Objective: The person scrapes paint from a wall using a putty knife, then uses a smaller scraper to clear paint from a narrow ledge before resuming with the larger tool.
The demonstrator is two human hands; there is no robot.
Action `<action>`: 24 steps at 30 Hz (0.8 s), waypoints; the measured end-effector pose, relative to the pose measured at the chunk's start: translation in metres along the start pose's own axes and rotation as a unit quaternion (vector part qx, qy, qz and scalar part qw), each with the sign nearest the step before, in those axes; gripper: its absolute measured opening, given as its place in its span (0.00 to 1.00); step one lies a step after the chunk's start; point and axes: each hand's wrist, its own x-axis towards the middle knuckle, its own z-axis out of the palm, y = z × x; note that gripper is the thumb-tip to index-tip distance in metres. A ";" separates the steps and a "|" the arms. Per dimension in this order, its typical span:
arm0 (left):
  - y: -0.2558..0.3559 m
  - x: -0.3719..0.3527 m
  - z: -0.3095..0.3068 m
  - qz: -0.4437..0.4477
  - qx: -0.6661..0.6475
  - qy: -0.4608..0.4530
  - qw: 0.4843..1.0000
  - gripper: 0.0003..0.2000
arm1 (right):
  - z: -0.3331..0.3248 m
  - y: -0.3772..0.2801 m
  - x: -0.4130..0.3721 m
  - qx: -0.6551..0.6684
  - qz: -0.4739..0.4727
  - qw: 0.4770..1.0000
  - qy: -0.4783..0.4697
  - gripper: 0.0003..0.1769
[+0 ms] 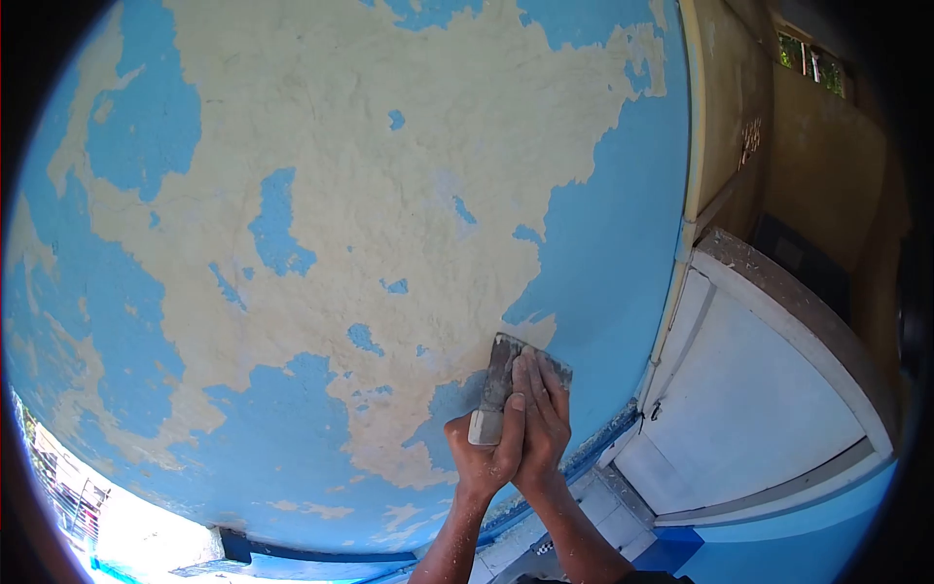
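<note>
A broad paint scraper (501, 375) with a grey, worn blade is held against the wall (389, 282), its blade edge up and to the right. My left hand (479, 456) is closed around the lower part of the scraper by its pale handle end, thumb pointing up. Pressed against it, my right hand (547, 423) grips the scraper from the right side, its long fingers reaching up over the blade. Whitish dust coats the fingers. Around the blade, blue paint borders a patch of bare beige plaster. Part of the handle is hidden by the hands.
Right of the wall's corner runs a pale vertical pipe (695, 146). A white door (744, 399) in a pale frame stands beyond it, lower right. Bright daylight comes in at the lower left, near a railing (73, 492). Pale floor tiles (623, 521) show below.
</note>
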 end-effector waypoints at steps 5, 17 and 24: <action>0.019 0.016 0.007 -0.079 0.011 -0.041 0.996 0.09 | -0.023 -0.008 0.039 -0.008 -0.003 1.000 -0.015 0.28; 0.019 0.007 0.025 -0.057 -0.019 -0.021 0.998 0.10 | -0.024 0.013 0.021 0.001 0.025 0.999 -0.034 0.25; 0.048 0.069 0.076 -0.050 -0.041 -0.076 0.995 0.11 | -0.040 0.044 0.115 -0.006 -0.034 0.998 0.050 0.27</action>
